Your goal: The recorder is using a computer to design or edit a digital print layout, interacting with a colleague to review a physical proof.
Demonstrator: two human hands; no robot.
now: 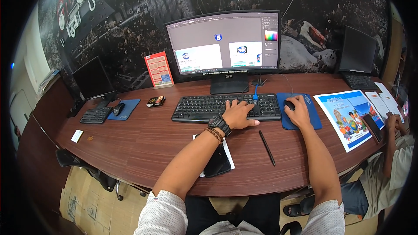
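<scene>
Keyboard (200,108) and mouse (288,105) beneath the hands (238,115) (298,113)

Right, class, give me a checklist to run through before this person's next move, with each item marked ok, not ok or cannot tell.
1. Left hand on the keyboard: ok, fingers spread over its right half.
2. Right hand on the mouse: ok, over the blue mat.
3. Monitor lit: ok, page designs show on it.
4. Pen clear of both arms: ok, it lies on the table between them.
5. Phone fully in view: not ok, the left forearm hides part of it.
6. A key pressed down: cannot tell, the fingers hide the keys beneath.
</scene>
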